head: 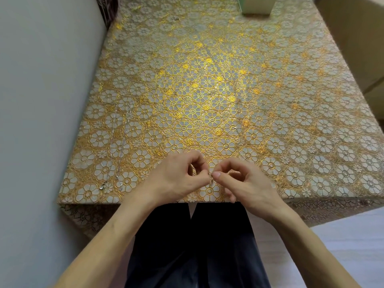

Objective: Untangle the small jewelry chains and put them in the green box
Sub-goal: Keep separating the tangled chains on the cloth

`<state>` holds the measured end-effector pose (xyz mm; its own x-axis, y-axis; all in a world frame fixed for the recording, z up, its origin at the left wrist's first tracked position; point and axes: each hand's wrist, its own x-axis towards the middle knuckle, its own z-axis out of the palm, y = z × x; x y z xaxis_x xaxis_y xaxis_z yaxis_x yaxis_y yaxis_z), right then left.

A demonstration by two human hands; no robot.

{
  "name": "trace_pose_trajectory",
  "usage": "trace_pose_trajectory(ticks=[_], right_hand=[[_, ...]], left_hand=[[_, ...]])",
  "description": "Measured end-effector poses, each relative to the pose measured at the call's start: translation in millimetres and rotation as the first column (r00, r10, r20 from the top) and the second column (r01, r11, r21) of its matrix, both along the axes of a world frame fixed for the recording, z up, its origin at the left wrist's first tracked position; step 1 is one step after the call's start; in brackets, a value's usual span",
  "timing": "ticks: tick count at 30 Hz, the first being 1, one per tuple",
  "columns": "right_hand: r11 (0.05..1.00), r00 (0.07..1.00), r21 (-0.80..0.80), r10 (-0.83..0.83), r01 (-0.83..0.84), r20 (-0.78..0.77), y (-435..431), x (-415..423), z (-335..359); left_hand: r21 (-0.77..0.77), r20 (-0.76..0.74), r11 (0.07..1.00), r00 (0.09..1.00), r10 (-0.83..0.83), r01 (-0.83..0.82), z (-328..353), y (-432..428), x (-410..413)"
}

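Both grips, left hand (180, 175) and right hand (243, 181), pinch a fine chain (211, 178); a long chain (123, 134) lies near-to-far.

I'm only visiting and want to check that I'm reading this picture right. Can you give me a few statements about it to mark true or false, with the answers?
1. The left hand and the right hand both pinch a thin chain over the near edge of the table. True.
2. The green box stands right beside the hands. False: it stands at the far edge of the table, well away from them.
3. A long chain lies stretched out on the left side of the table. True.
4. The tablecloth is plain white. False: it is covered in a gold flower pattern.
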<state>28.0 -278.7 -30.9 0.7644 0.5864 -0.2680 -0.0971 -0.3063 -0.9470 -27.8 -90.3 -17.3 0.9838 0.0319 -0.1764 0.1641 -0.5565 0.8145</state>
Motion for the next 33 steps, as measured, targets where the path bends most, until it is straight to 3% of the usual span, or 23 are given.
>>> trace_pose_trajectory(ticks=[3,8,12,17,20,27,33], right_hand=[[0.997,0.997,0.007,-0.074,0.074,-0.026,0.0,1.6,-4.9],[0.995,0.953,-0.094,-0.011,0.041,0.303,0.4,-1.6,-9.9],[0.997,0.970,-0.081,0.010,0.010,0.243,3.2,-3.9,-15.6],[0.999,0.992,0.006,-0.046,0.046,0.113,4.9,-3.3,-15.2],[0.999,0.989,-0.010,-0.050,0.052,0.140,5.4,-4.1,-15.6],[0.992,0.968,-0.007,-0.120,0.125,0.220,6.0,-9.1,-20.4],[0.964,0.911,-0.071,-0.214,0.255,0.352,8.3,-12.1,-23.5]], left_hand=[[0.005,-0.003,1.000,1.000,-0.010,0.010,-4.2,-2.4,-0.9],[-0.085,-0.055,0.994,0.997,0.060,-0.064,-9.5,-4.0,-5.5],[-0.169,0.001,0.965,0.979,0.202,-0.199,-19.3,-13.5,-10.4],[-0.091,0.099,0.925,0.921,0.378,-0.370,-25.4,-26.6,-11.4],[-0.082,0.075,0.916,0.914,0.400,-0.394,-26.0,-28.0,-10.6],[-0.273,0.034,0.895,0.926,0.376,-0.354,-27.6,-22.5,-12.5],[-0.217,0.072,0.900,0.913,0.401,-0.378,-28.3,-26.9,-10.1]])
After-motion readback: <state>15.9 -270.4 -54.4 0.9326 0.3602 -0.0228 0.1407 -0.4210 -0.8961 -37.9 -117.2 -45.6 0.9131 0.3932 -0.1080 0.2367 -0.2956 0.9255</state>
